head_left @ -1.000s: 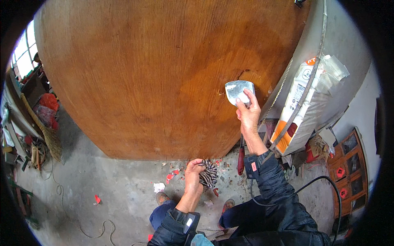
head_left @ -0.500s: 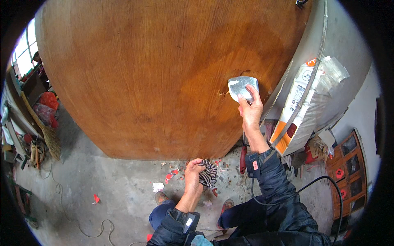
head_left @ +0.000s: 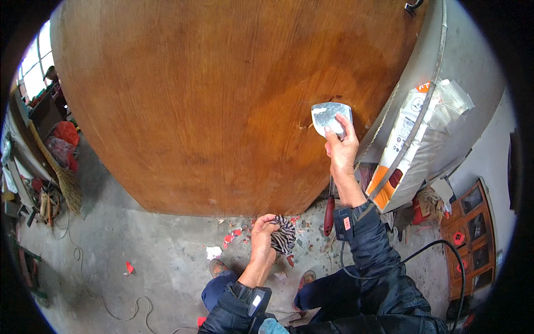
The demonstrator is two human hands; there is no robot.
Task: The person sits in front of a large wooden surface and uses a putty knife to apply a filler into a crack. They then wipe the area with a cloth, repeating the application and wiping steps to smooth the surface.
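Note:
A large brown wood-grain panel stands in front of me. My right hand grips a flat metal scraper blade, silvery with whitish patches, thumb and fingers on its lower right part. The blade lies over a damaged spot near the panel's right edge, where chipped, dark marks show around it; whether it touches the wood I cannot tell. Lower down, just below the panel's bottom edge, my left hand holds a crumpled zebra-striped cloth, its fingers curled.
On the right lean a white-and-orange sack, a rope and a dark cable. A red-handled tool hangs under my right forearm. Red and white scraps litter the concrete floor. A straw broom stands at left.
My right hand and the scraper blade appear very slightly farther right in the picture; the view has shifted a little. Both hands keep their holds.

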